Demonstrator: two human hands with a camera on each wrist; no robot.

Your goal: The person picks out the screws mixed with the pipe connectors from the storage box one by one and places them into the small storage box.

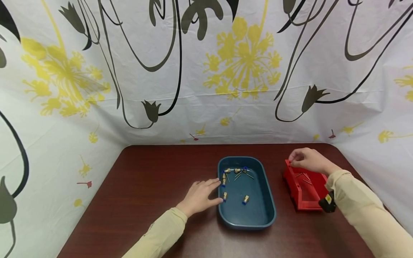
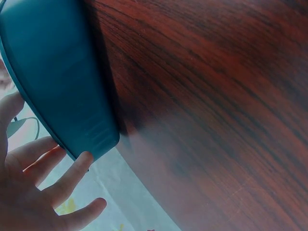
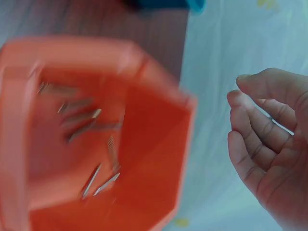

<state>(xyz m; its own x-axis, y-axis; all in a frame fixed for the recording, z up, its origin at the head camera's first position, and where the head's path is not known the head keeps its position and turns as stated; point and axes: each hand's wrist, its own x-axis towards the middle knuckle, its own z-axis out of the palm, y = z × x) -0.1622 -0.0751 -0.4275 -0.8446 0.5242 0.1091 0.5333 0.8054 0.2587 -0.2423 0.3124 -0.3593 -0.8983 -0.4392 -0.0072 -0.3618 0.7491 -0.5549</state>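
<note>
My left hand (image 1: 200, 196) is spread, with its fingertips touching the left rim of a dark blue tray (image 1: 255, 213). In the left wrist view its fingers (image 2: 72, 178) lie loosely extended along the tray's edge. Brass fittings with blue ends (image 1: 246, 199) and a few thin metal pins (image 1: 238, 176) lie inside the tray. Above the far end of a red plastic bin (image 1: 309, 206) is my right hand (image 1: 308, 160). Its thumb and fingers are loosely bent, and nothing shows between them in the right wrist view. Several thin pins, some blurred, lie in the bin (image 3: 154, 139).
Tray and bin stand side by side on a dark reddish wooden table (image 1: 155, 179). Behind and around the table hangs a white cloth (image 1: 193, 107) with yellow and grey flower prints. A black wrist device (image 1: 328, 202) sits close to the bin's near right corner.
</note>
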